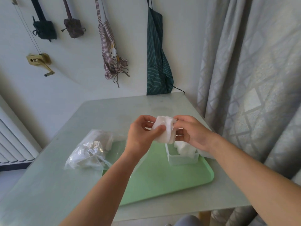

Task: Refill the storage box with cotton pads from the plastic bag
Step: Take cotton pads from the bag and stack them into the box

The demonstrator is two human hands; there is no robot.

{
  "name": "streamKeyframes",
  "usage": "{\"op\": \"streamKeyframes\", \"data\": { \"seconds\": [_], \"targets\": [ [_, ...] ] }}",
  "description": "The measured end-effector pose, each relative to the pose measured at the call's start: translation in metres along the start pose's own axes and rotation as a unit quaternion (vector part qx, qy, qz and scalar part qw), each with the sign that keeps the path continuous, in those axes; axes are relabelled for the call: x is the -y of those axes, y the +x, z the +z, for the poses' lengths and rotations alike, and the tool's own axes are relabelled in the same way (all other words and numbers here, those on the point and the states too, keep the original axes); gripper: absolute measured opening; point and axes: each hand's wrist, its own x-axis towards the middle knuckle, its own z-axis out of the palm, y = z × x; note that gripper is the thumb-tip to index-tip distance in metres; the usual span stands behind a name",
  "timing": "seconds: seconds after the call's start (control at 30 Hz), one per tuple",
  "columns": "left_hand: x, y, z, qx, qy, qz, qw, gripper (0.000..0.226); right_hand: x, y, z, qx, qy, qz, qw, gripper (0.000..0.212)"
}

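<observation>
Green tray (162,185) lies on the surface (48,185), nearest you. Your forearms reach across it.

Plastic bag (88,154): clear, crumpled, at the tray's far left corner. It sits partly over the tray edge and partly on the surface, with white pads showing inside.

Storage box (184,159): translucent, upright on the tray's far right part. Boxed pads (184,147) stick up out of its top.

Just above the box you hold a stack of cotton pads (164,129) in the air between both hands. Left grip (141,132) pinches the stack's left side, thumb in front. Right grip (192,131) has its fingers curled onto the right side.

On the wall behind hang a checked apron (112,51) and a striped green apron (157,59). Grey curtain (252,70) is at far right.
</observation>
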Motion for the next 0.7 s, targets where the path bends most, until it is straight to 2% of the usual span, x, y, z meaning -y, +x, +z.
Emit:
{"op": "streamKeyframes", "data": {
  "seconds": [0.1, 0.17, 0.23, 0.43, 0.63, 0.7],
  "targets": [
    [0.001, 0.003, 0.005, 0.004, 0.042, 0.029, 0.999, 0.023, 0.010, -0.003, -0.009, 0.021, 0.014, 0.034, 0.999, 0.023],
    [-0.001, 0.005, 0.009, 0.009, 0.068, 0.044, 0.997, 0.020, 0.017, -0.006, -0.015, 0.032, -0.045, 0.034, 0.998, 0.050],
    [-0.002, 0.004, 0.012, 0.013, 0.093, 0.053, 0.994, 0.019, 0.023, -0.008, -0.018, 0.049, -0.107, 0.031, 0.993, 0.059],
    [-0.003, 0.004, 0.023, 0.029, 0.133, 0.036, 0.990, 0.018, 0.028, -0.008, -0.029, 0.053, -0.196, 0.052, 0.978, 0.050],
    [-0.005, 0.003, 0.026, 0.057, 0.061, -0.032, 0.996, 0.019, 0.029, -0.007, -0.040, 0.057, -0.222, 0.057, 0.972, 0.042],
    [-0.002, 0.004, 0.028, 0.044, 0.066, -0.029, 0.996, 0.024, 0.029, -0.006, -0.041, 0.058, -0.224, 0.061, 0.971, 0.040]
  ]
}}
